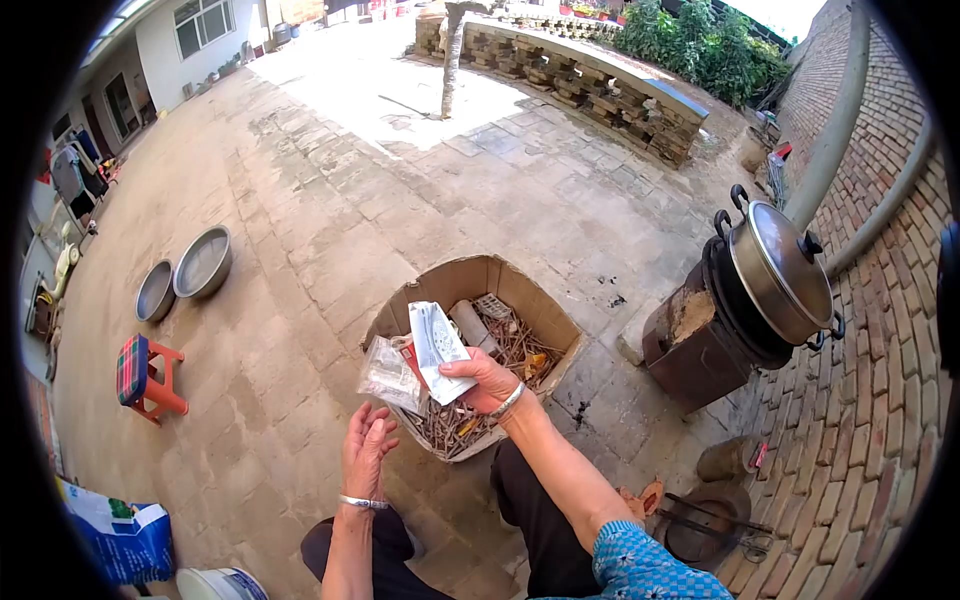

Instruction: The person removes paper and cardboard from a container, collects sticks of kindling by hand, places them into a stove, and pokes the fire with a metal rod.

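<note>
Printed paper is looking light, limp, tearable; I'm pinching its lower edge, a sound hold, with the right hand, left hand hovering, fingers loosely curled, apparently empty.

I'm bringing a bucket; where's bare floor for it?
Bare paving lies between the metal basins and the cardboard box, and beyond the box towards the low wall. Crowded: the tall brick wall's foot, with stove and pot; the box itself, holding sticks.
</note>
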Tool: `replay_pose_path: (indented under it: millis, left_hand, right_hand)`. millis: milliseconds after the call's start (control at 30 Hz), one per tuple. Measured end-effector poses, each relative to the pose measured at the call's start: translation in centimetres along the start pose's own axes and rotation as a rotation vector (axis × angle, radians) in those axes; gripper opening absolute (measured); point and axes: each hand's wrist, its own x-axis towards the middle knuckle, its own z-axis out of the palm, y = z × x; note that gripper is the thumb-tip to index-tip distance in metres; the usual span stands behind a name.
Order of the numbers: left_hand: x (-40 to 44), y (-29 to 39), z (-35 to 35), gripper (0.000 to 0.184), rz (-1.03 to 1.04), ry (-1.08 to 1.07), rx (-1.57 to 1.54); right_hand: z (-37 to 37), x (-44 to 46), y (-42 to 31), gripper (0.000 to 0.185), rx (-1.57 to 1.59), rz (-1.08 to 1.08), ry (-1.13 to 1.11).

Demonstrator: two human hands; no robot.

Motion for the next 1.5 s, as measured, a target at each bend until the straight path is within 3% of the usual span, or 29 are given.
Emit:
replay_pose_path:
  millis: [100, 133, 267, 433, 500, 767, 933, 1167, 1433, 1500]
  left_hand:
    - [2.2, 0.2, -0.4, 0.045, 0.085, -0.082, -0.195]
    - [2.9, -0.4, -0.6, 0.035, 0.084, -0.054, -0.275]
    - [4.1, -1.8, -1.0, 0.031, 0.078, 0.058, -0.400]
    - [6.2, -2.3, -2.4, 0.028, 0.127, 0.186, -0.454]
    - [6.1, -2.8, -3.9, 0.026, 0.069, 0.232, -0.280]
    - [4.4, -2.4, -2.0, 0.029, 0.000, 0.059, -0.180]
    - [4.2, -1.7, -1.7, 0.034, -0.006, -0.018, -0.203]
    - [5.0, -3.1, -2.4, 0.038, 0.050, -0.009, -0.173]
    - [5.1, -3.1, -2.8, 0.036, -0.055, 0.138, -0.363]
    - [5.3, -3.3, -3.4, 0.034, -0.051, 0.166, -0.386]
  right_hand:
    - [0.2, 0.4, 2.5, 0.036, -0.047, 0.079, -0.004]
    - [0.3, 0.8, 3.2, 0.036, -0.058, 0.083, 0.004]
    - [0.4, 2.0, 5.1, 0.035, -0.148, 0.104, 0.045]
    - [1.2, 2.4, 4.8, 0.038, -0.083, 0.058, 0.132]
    - [1.0, 1.9, 4.0, 0.038, -0.116, 0.046, 0.116]
    - [1.3, 1.9, 4.1, 0.039, -0.153, -0.042, 0.151]
    - [1.1, 2.3, 5.3, 0.035, -0.215, 0.035, 0.163]
    - [1.9, 2.5, 6.2, 0.030, -0.370, 0.084, 0.120]
    - [2.3, 2.7, 6.2, 0.035, -0.313, 0.121, 0.247]
    - [2.3, 2.7, 5.8, 0.036, -0.268, 0.033, 0.317]
